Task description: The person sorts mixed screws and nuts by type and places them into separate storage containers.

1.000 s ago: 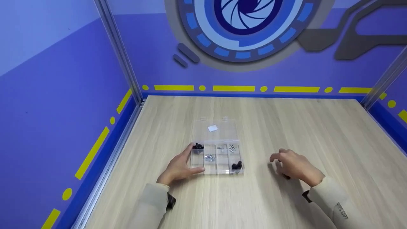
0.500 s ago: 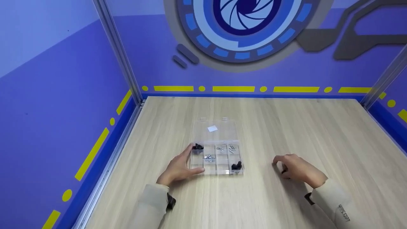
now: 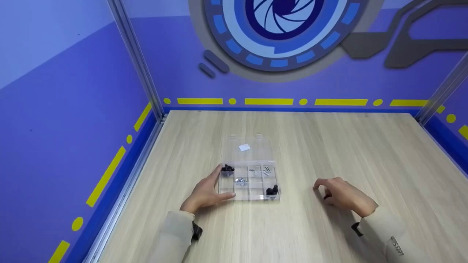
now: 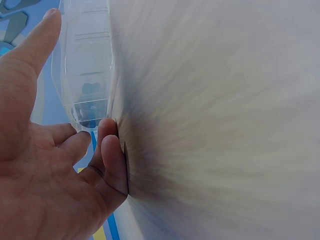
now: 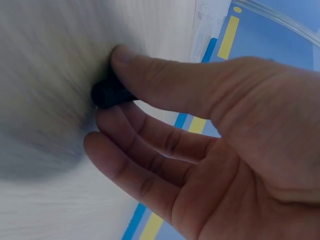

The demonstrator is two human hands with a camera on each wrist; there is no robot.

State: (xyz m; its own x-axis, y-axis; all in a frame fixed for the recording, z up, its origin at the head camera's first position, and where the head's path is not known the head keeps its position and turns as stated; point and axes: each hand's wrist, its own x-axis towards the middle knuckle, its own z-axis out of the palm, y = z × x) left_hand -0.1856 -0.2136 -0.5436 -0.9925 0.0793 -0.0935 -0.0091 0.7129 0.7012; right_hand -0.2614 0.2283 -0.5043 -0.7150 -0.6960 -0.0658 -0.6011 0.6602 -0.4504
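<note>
A clear plastic compartment box point(image 3: 241, 190) lies on the table with its lid point(image 3: 252, 153) folded back. Its compartments hold black pieces point(image 3: 228, 168), shiny metal hardware point(image 3: 241, 181), thin metal screws or pins point(image 3: 267, 170) and larger dark pieces point(image 3: 272, 190). My left hand point(image 3: 204, 190) rests against the box's left side, index finger at the side and straight thumb over the front edge. To the right of the box, my right hand point(image 3: 342, 193) pinches a short black cylindrical piece point(image 5: 104, 93) with a hollow end, close to the tabletop. The thumb and fingers partly hide it.
The wooden table point(image 3: 292, 226) is bounded by a blue printed wall point(image 3: 175, 65) behind and panels at the sides. A metal frame rail point(image 3: 128, 175) runs along the left edge. A small white label point(image 3: 244, 147) is on the lid.
Over the first half second my right hand shifted slightly right and its fingers curled in more; since then it has stayed almost still. My left hand and the box have not moved.
</note>
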